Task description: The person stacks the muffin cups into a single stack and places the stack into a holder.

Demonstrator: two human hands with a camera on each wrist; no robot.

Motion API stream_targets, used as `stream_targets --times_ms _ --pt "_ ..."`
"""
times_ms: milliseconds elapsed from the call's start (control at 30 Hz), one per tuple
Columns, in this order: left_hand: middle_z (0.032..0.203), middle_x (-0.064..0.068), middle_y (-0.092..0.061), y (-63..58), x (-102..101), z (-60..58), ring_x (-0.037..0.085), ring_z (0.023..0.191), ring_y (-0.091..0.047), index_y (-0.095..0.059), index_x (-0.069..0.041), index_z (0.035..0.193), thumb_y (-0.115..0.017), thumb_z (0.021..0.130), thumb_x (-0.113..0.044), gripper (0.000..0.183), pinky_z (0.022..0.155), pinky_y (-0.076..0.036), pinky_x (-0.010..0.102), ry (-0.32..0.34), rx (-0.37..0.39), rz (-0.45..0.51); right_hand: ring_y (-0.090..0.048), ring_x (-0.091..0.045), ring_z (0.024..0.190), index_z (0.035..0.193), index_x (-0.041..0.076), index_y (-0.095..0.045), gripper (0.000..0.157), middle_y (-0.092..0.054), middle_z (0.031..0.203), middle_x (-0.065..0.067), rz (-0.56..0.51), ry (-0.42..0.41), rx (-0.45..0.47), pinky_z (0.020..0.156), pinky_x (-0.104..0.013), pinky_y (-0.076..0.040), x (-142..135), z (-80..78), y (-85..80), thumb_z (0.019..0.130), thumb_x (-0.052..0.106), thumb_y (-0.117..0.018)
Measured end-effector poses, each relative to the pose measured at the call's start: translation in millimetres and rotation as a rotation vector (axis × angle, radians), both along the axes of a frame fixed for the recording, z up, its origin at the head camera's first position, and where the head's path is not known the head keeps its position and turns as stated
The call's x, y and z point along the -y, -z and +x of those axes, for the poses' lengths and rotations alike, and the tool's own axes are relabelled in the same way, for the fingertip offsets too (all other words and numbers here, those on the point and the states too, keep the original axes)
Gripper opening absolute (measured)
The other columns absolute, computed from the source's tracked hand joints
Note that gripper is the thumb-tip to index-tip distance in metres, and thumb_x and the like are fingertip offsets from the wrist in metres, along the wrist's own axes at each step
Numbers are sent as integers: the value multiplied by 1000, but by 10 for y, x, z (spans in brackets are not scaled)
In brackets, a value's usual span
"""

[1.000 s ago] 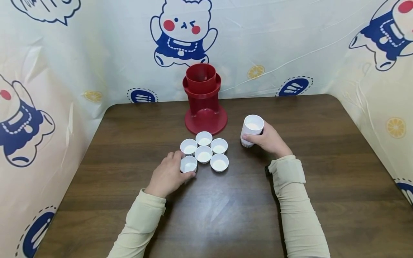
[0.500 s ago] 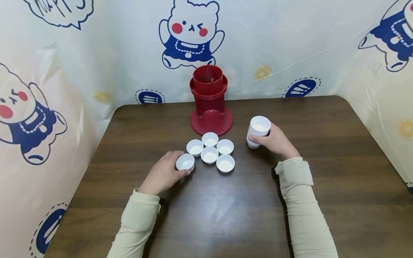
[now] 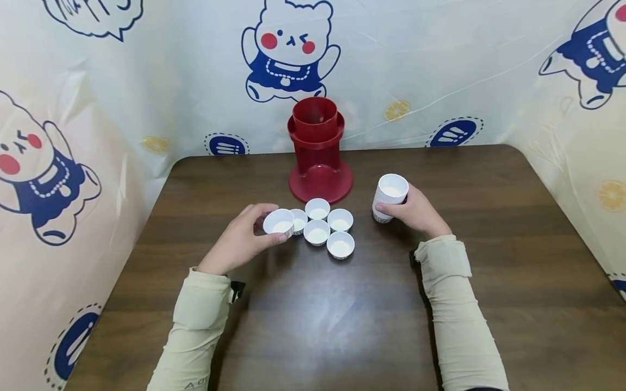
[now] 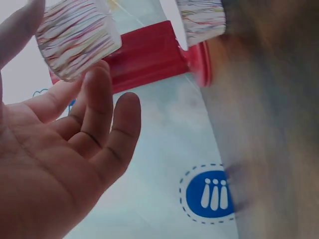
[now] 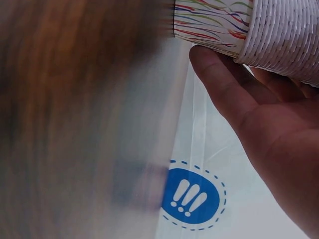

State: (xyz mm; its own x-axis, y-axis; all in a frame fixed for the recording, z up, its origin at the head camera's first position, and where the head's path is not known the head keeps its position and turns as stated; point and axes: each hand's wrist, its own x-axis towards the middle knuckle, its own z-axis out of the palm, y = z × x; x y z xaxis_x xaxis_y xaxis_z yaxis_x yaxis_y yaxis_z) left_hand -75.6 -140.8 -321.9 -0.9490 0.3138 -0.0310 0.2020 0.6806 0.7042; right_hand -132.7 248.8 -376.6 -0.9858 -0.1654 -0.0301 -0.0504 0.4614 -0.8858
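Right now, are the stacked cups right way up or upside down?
Right way up: the stacked cups show their opening on top.

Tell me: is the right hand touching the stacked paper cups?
Touching. The head view shows the right hand gripping the stacked paper cups, thumb across their side.

You have a dark brown, wood-grained surface point(image 3: 313, 353) across the middle and bottom of the head view, its far corners rounded, with a soft sheen point(image 3: 337, 315) of light at lower centre. Behind it and down both sides you see pale printed sheeting point(image 3: 191, 76), bluish white at the back, pinkish cream at the left edge, yellower at the right, creased in places. Its print shows you a winking bear point(image 3: 288, 76) in blue at upper centre, an outlined speech bubble point(image 3: 93, 16) at upper left, yellow citrus slices point(image 3: 155, 144) and dash-bordered blue ovals point(image 3: 226, 145). Both wrist views give you one oval low in the frame.
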Motion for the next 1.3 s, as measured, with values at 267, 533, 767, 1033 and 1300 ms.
stream_targets --times_ms 267,533,767,1033,1300 --pt "130 4 -54 -63 -95 -93 24 115 -53 -57 -14 135 -84 84 -33 61 100 -45 45 28 1 121 -56 -31 106 133 -4 -52 62 -62 118 -21 -32 -7 -4 96 -42 -43 38 -8 44 84 20 -83" --pt "126 5 -52 -96 -217 -222 24 111 -55 -55 -14 137 -83 86 -30 60 97 -49 41 13 21 251 -56 -31 106 133 -4 -52 61 -62 118 -20 -44 -15 -15 96 -43 -44 50 -3 44 84 17 -83" --pt "133 5 -55 -109 -432 -368 24 114 -57 -52 -11 142 -81 88 -22 62 99 -48 41 60 11 321 -56 -32 108 134 -3 -51 63 -61 120 -21 -46 -7 -8 97 -45 -43 28 -7 14 84 17 -83" --pt "136 3 -53 -125 -740 -509 21 120 -52 -49 -17 146 -79 89 -24 65 100 -47 39 96 3 333 -56 -33 109 135 -4 -50 63 -60 121 -21 -44 -13 2 99 -47 -43 9 -20 13 84 17 -82" --pt "131 4 -57 -135 -1046 -644 20 116 -54 -52 -14 144 -79 89 -21 62 99 -47 36 93 21 379 -56 -33 109 134 -4 -51 63 -61 121 -21 -44 -10 -3 99 -48 -43 3 -29 -5 83 17 -83"
